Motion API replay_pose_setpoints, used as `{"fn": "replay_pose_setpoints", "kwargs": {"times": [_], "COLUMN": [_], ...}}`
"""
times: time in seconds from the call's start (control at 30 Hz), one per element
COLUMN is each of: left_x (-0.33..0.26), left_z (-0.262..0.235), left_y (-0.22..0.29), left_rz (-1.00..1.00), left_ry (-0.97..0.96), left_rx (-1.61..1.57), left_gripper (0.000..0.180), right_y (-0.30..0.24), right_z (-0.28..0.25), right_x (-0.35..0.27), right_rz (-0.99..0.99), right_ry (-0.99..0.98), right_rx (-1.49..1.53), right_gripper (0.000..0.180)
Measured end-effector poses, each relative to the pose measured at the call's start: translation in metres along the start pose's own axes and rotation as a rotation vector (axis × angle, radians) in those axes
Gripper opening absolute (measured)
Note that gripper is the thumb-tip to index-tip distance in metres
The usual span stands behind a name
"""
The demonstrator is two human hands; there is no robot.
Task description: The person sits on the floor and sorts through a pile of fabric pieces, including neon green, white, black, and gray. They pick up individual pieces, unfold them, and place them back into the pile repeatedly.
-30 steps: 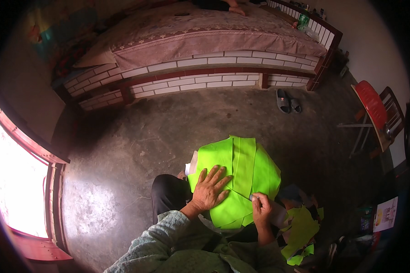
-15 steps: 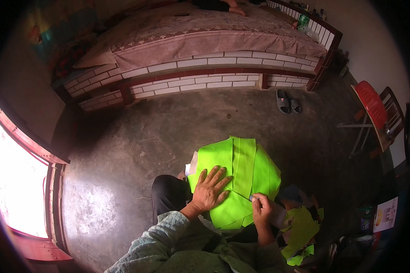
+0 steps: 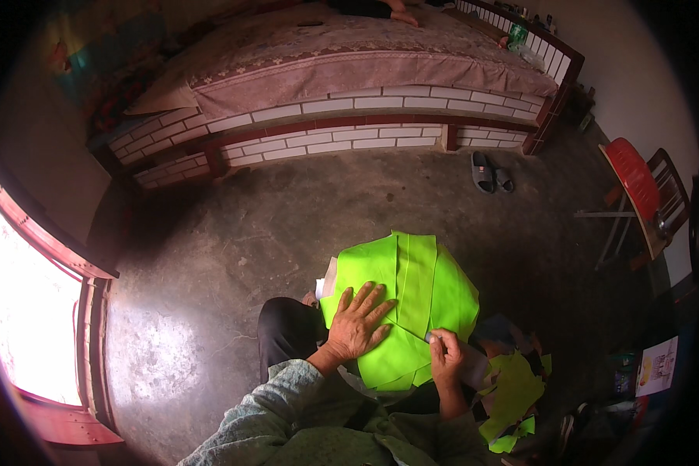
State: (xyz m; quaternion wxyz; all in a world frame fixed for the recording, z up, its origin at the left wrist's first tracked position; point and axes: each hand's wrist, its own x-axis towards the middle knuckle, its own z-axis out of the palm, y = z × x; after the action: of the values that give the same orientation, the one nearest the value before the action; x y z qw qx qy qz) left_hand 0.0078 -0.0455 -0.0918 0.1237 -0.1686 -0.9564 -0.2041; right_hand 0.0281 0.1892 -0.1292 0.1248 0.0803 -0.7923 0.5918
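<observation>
Bright yellow-green fabric pieces [image 3: 413,287] overlap on my lap, with straight edges and seam-like lines across them. My left hand [image 3: 357,321] lies flat on the left part of the fabric, its fingers spread. At the lower right of the fabric my right hand [image 3: 446,357] is closed in a pinch. A small greyish object [image 3: 429,337] shows at its fingertips, too small to tell its kind. Under the left edge of the fabric a pale layer [image 3: 330,278] peeks out.
Scraps of yellow-green fabric [image 3: 512,392] are heaped at my right. A brick-sided bed [image 3: 349,74] with a pink cover stands ahead; part of a person rests on it. Grey slippers [image 3: 491,173] lie on the concrete floor [image 3: 233,225]. A red object [image 3: 631,172] stands at right, a bright doorway at left.
The limb of the person on the bed has shifted slightly. My hands and the fabric look the same.
</observation>
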Motion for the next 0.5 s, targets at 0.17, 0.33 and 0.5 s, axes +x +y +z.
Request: {"fn": "replay_pose_setpoints", "kwargs": {"times": [0.17, 0.33, 0.5], "left_x": [0.0001, -0.0001, 0.0011], "left_z": [0.0012, 0.0005, -0.0023], "left_y": [-0.0006, -0.0006, 0.0009], "left_rz": [0.001, 0.003, 0.005], "left_ry": [0.002, -0.002, 0.003], "left_rx": [-0.002, 0.004, -0.005], "left_gripper": [0.054, 0.054, 0.054], "right_y": [-0.0013, -0.0082, -0.0076], "right_z": [0.0008, 0.0004, -0.0004], "right_x": [0.0011, 0.0026, 0.0025], "right_rz": [-0.025, -0.041, -0.043], "right_ry": [0.016, 0.017, 0.006], "right_rx": [-0.012, -0.045, -0.063], "right_gripper": [0.012, 0.012, 0.012]}}
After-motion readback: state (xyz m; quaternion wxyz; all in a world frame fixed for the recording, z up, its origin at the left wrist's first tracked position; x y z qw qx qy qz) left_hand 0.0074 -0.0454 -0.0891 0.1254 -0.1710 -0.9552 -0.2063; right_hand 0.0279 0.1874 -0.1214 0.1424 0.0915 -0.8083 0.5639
